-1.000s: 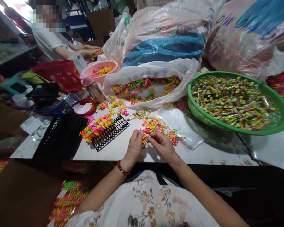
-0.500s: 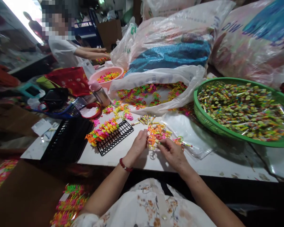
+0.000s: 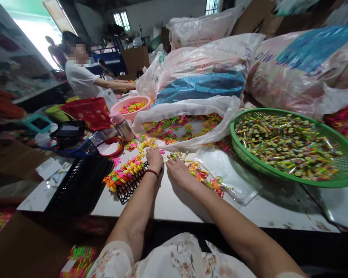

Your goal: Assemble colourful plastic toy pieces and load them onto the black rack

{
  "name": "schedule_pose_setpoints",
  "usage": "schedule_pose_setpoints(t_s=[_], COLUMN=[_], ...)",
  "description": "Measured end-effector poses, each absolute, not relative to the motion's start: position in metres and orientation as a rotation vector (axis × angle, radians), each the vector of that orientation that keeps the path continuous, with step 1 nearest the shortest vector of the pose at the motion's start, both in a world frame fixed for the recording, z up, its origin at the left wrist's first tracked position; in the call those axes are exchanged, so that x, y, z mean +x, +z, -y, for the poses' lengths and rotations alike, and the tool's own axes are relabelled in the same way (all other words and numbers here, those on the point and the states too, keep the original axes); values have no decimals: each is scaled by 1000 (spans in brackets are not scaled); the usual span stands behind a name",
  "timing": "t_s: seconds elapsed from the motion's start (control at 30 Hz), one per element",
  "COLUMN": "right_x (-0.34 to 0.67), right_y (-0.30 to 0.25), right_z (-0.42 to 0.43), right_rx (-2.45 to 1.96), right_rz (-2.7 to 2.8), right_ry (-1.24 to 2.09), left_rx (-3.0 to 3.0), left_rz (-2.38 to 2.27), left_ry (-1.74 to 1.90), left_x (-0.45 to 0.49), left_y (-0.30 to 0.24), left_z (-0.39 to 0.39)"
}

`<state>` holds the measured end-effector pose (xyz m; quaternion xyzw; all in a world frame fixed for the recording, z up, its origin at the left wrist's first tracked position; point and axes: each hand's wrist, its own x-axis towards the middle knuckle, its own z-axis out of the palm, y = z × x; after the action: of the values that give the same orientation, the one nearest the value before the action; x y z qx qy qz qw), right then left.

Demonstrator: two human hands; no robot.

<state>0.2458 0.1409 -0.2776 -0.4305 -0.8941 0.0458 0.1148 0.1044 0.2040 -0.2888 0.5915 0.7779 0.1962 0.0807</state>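
Note:
My left hand (image 3: pixel 154 157), with a red bead bracelet at the wrist, is stretched forward to the far corner of a black grid rack (image 3: pixel 129 186). Its fingers curl down and hide whatever is under them. A row of bright plastic pieces (image 3: pixel 123 173) stands in the rack. My right hand (image 3: pixel 176 169) lies beside the left. Its fingers are pressed together at a small heap of thin coloured tubes (image 3: pixel 177 155). Loose orange and pink plastic rings (image 3: pixel 204 177) lie just right of it on the white table (image 3: pixel 176 200).
A green basket (image 3: pixel 281 177) full of small tubes stands at the right, with a clear plastic bag (image 3: pixel 234 175) in front of it. An open white sack of coloured rings (image 3: pixel 188 143) lies behind my hands. At the left stand a black crate (image 3: pixel 78 187), a flask (image 3: pixel 123 125) and a pink bowl (image 3: pixel 119 106). A co-worker (image 3: pixel 84 79) works at the back left.
Both hands have moved from near the table's front edge forward and left to the rack's corner and the tube heap. The camera has tilted up.

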Motion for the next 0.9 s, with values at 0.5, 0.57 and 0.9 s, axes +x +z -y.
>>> schedule_pose_setpoints(t_s=[0.5, 0.57, 0.9], right_x=[255, 266, 291], right_y=[-285, -286, -280], right_z=[-131, -116, -82], right_rx=[-1452, -1432, -1179], right_rz=[2372, 2152, 1210], right_ry=[306, 563, 1507], left_rx=[1601, 1504, 1189], left_rz=[-2117, -2045, -1302], left_ry=[841, 981, 1280], left_x=[93, 94, 110], left_y=[-296, -295, -276], left_z=[-211, -210, -143])
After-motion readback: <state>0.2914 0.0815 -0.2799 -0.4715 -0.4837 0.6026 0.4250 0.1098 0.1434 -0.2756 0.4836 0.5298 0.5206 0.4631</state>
